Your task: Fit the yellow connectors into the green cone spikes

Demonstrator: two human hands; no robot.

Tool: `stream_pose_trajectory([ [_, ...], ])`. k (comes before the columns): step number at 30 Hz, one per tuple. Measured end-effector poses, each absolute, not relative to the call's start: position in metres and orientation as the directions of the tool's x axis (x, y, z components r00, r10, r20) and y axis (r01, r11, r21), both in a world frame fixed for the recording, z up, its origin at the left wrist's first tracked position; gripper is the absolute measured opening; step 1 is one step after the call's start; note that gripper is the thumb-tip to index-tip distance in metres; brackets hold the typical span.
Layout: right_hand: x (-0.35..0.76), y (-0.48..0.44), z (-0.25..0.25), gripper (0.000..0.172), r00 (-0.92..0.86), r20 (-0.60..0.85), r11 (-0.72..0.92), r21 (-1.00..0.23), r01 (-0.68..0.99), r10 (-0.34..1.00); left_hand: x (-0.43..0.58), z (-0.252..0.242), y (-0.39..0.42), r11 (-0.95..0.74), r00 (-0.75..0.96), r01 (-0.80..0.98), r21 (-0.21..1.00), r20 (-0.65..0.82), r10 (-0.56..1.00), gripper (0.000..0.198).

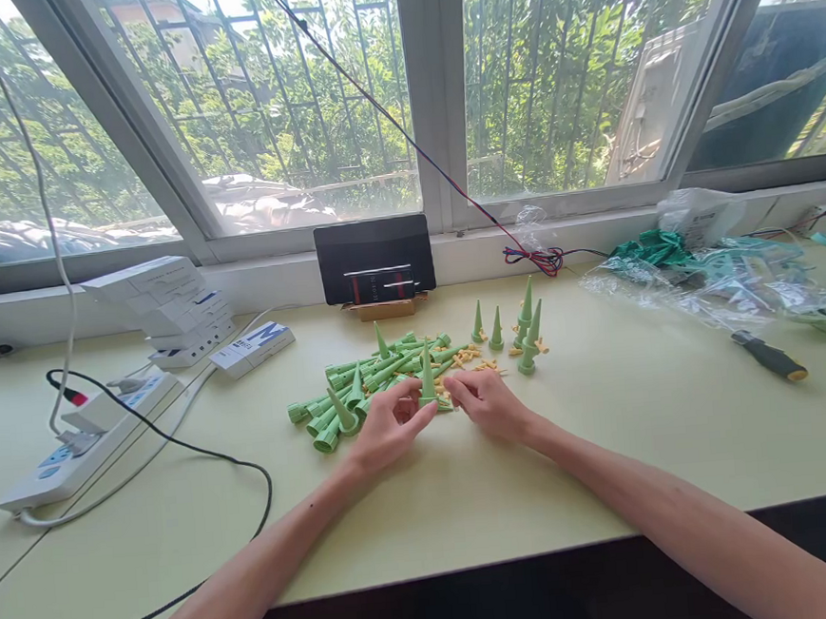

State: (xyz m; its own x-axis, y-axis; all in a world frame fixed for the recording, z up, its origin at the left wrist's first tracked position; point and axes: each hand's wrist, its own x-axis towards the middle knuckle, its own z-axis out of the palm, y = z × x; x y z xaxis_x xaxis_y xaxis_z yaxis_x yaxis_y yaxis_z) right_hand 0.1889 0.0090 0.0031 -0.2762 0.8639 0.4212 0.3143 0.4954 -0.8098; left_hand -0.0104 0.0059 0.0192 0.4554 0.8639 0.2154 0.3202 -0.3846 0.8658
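Seen from above, two bare forearms reach across a pale green table and meet at its centre. The left hand pinches the base of an upright green cone with thumb and fingers. The right hand has its fingers curled and its fingertips rest against the other side of that base; I cannot tell whether it grips. A pile of green cones lies at ten o'clock from the hands and small yellow pieces are scattered at twelve. Standing cones are grouped at one o'clock, and beyond them at twelve a black screen leans against the window sill. A power strip sits at nine o'clock and a screwdriver at three.
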Motion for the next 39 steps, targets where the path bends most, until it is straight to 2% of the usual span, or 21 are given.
stream_pose_trajectory([
  [4, 0.1888, 0.0089, 0.0029, 0.049, -0.272, 0.404, 0.478, -0.821, 0.313, 0.873, -0.0098, 0.0194, 0.0057, -0.377, 0.447, 0.315, 0.871, 0.214, 0.868, 0.038],
  [9, 0.1885, 0.0052, 0.0069, 0.031, -0.256, 0.425, 0.488, -0.823, 0.289, 0.868, -0.0086, 0.0205, 0.0051, -0.365, 0.424, 0.308, 0.879, 0.216, 0.879, 0.036],
  [13, 0.1887, 0.005, 0.0079, 0.026, -0.269, 0.442, 0.508, -0.817, 0.273, 0.855, -0.0089, 0.0199, 0.0062, -0.368, 0.427, 0.307, 0.878, 0.218, 0.878, 0.037],
  [27, 0.189, 0.0047, 0.0086, 0.028, -0.3, 0.454, 0.532, -0.8, 0.278, 0.839, -0.0109, 0.0203, 0.007, -0.398, 0.443, 0.342, 0.851, 0.228, 0.867, 0.029],
  [39, 0.1896, 0.0064, 0.0066, 0.036, -0.331, 0.425, 0.518, -0.808, 0.281, 0.843, -0.0114, 0.0177, 0.0099, -0.435, 0.432, 0.315, 0.843, 0.281, 0.857, 0.032],
])
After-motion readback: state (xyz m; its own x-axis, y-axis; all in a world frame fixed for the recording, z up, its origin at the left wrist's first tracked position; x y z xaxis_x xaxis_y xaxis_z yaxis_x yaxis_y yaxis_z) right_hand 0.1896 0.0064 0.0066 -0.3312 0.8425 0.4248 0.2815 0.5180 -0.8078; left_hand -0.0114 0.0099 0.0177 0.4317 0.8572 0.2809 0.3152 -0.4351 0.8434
